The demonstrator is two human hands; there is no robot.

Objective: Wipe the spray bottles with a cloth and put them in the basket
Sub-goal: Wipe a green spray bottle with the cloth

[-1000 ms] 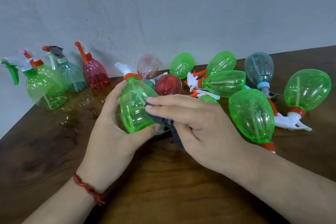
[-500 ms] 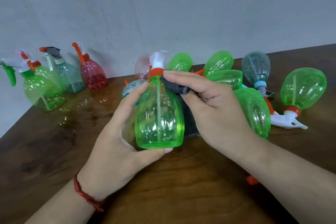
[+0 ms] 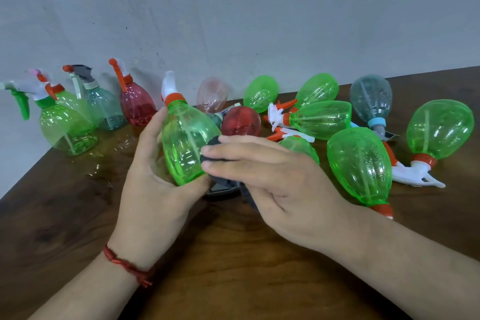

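At nine o'clock of the frame, a row of standing bottles (image 3: 67,127) lines the wall, nozzles up, ending in a red bottle (image 3: 136,108). They look like a set kept apart from the rest, though whether they are the wiped ones I cannot tell. Just right of them the left hand (image 3: 153,176), with a red thread bracelet (image 3: 122,264) on its wrist, cradles the held green bottle (image 3: 184,143) from its nine o'clock side. The fingers curl round the body and the thumb sits under the base, so the bottle is braced above the table (image 3: 246,267) with its white nozzle tipped toward eleven o'clock and its three o'clock flank bare for rubbing. On that flank lies the dark cloth (image 3: 214,144), bunched among the nearly straight fingers of the right hand (image 3: 280,184), which grips it and presses it to the plastic; the loose end trails under the palm toward six o'clock. From one to three o'clock a pile of bottles (image 3: 359,166) lies tumbled on its sides, mostly green, probably still waiting for the cloth. This is mid-wipe, I judge. The basket I cannot make out: something dark shows beneath the hands, too hidden to name.
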